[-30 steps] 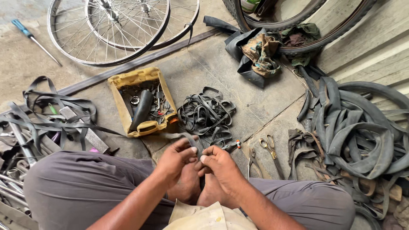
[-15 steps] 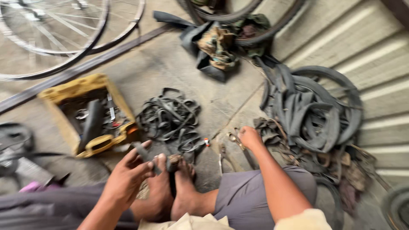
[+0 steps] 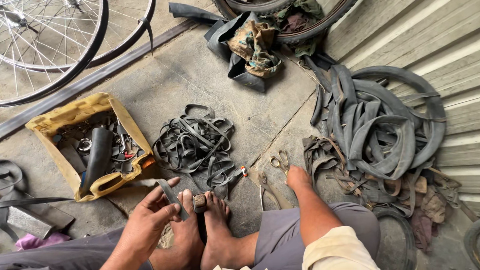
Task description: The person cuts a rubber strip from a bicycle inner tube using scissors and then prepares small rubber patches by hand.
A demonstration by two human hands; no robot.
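Two hands work apart. The right hand [image 3: 298, 177] lies closed, its grasp hidden, just beside the scissors [image 3: 280, 162], whose long axis points away from it. The left hand [image 3: 150, 212] pinches a rubber strip [image 3: 172, 197]. The yellow tray [image 3: 75, 117] holds a tube and small parts.

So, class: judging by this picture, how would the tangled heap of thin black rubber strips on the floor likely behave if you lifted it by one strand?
The heap of rubber strips would probably flop and sag, since its strands lie in loose curls. It looks light for its bulk, being thin bands. Interlocked loops suggest several strands would drag up together rather than one coming free.
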